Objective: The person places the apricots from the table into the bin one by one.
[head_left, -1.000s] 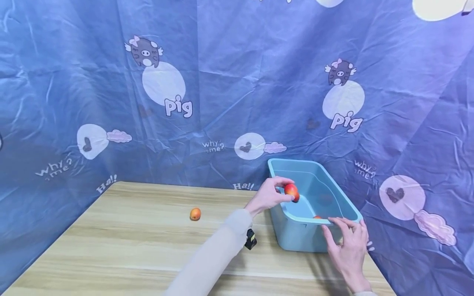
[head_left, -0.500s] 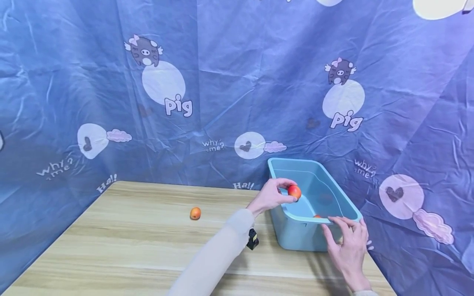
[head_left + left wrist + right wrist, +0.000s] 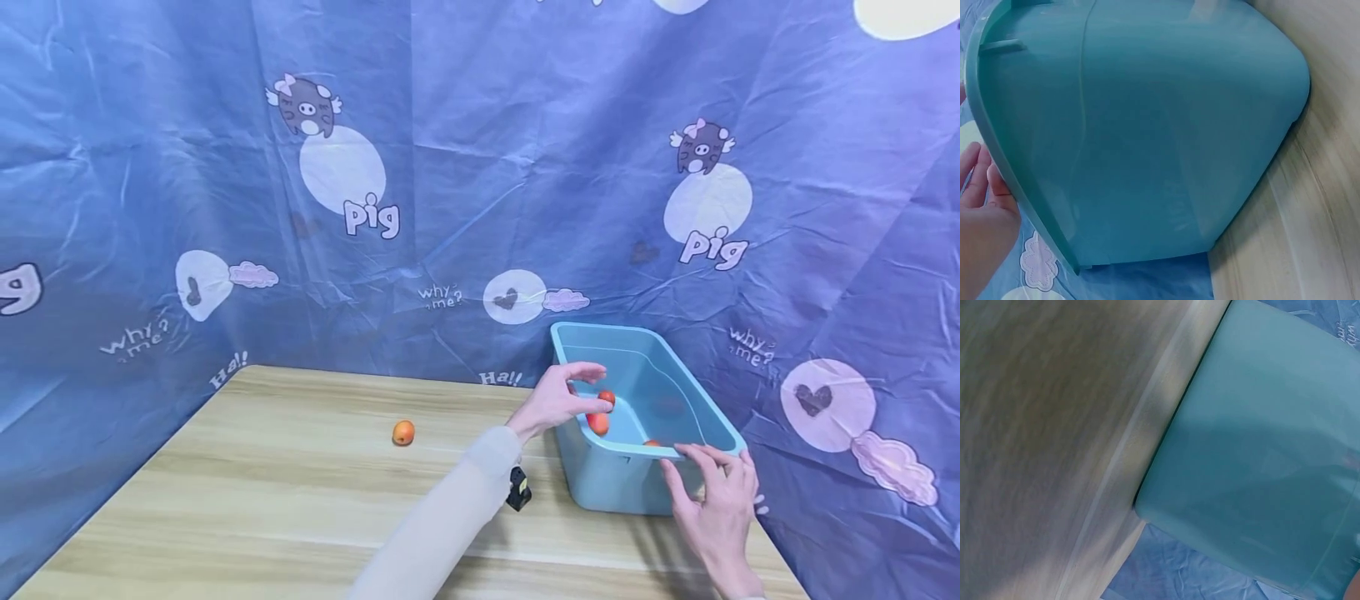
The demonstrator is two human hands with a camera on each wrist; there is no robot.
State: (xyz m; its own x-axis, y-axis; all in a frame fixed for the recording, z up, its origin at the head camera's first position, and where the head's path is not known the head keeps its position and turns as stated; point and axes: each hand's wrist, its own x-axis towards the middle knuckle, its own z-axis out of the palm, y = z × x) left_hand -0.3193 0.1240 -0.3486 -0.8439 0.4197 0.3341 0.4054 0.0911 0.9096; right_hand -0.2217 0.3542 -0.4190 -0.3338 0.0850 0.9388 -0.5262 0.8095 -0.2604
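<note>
Over the near left rim of a blue plastic bin (image 3: 622,492), my left hand (image 3: 551,402) has its thumb and fingers parted, with nothing held. Beneath and beyond its thumb, two small round red-orange fruits show inside the bin: a lower one (image 3: 597,423) and a redder one (image 3: 607,399). A third fruit (image 3: 652,443) shows partly above the near rim. My right hand (image 3: 716,508) holds the near right rim, fingers over the edge and thumb against the outside wall. On the table lies another orange fruit (image 3: 403,432). The wrist views mostly show the bin's outer walls.
The bin stands at the right end of a wooden table (image 3: 300,500). A blue printed cloth (image 3: 450,167) hangs behind and to both sides. A small black device (image 3: 518,489) sits at my left wrist.
My left hand has let go of the red fruit that it pinched over the bin; the fingers are now apart. My right hand stays at the rim. The head view has shifted slightly.
</note>
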